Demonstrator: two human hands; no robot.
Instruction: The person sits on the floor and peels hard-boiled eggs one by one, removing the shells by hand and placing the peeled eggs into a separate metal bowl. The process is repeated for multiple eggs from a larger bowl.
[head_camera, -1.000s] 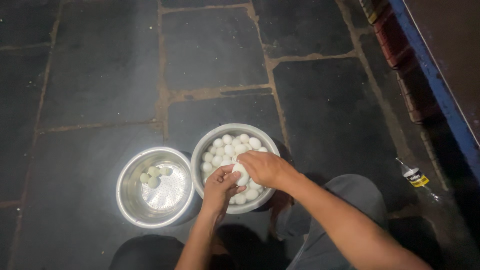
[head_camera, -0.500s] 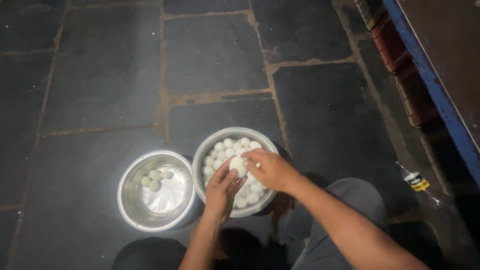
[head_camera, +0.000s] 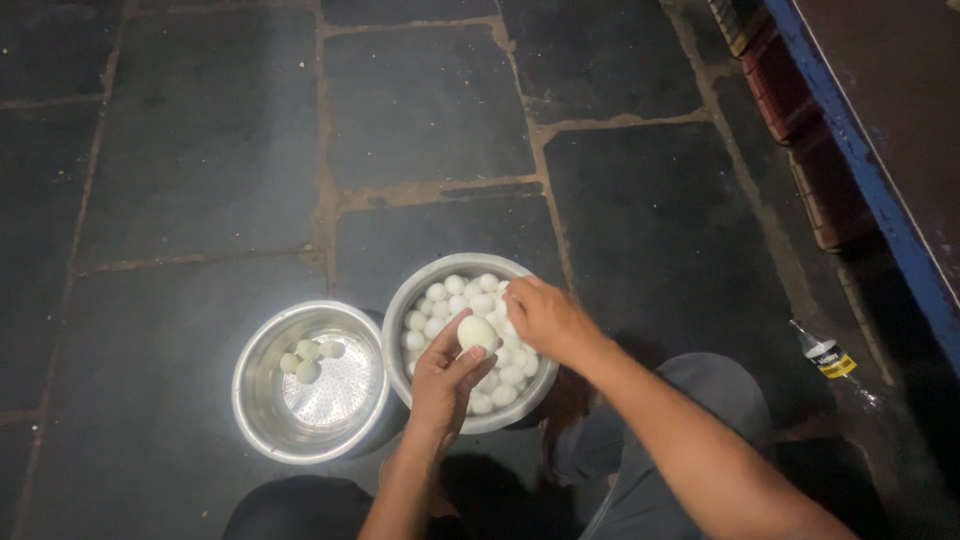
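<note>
Dark stone paving (head_camera: 200, 150) with pale, uneven joints covers the ground. Two round steel bowls stand on it side by side, their rims touching or nearly so.

Right-hand bowl (head_camera: 432, 277): filled with a heap of white eggs (head_camera: 450, 297), piled close to rim level.

Left-hand bowl (head_camera: 262, 350): shiny, perforated base visible, holding only three eggs (head_camera: 306, 359) grouped at its far left side.

Left hand (head_camera: 443, 381): positioned over the near rim of the full bowl. Thumb and fingers are curled around a single egg (head_camera: 477, 333), which is gripped at the fingertips and raised just above the heap. The egg shows a smooth pale surface; whether shell remains on it cannot be told.

Right hand (head_camera: 540, 318): lies palm down over the far right part of the full bowl, fingers bent downward onto the eggs beneath. The fingertips are hidden by the hand itself, so it cannot be told whether they close on an egg or merely rest on the pile.

Surroundings: the person's knees, in dark and grey cloth, appear at the bottom edge. A small clear bottle with a yellow label (head_camera: 826, 356) lies on the stone to the right, well apart from the bowls. A blue-edged structure (head_camera: 860, 160) runs along the right side, with reddish crates (head_camera: 815, 150) below it.
</note>
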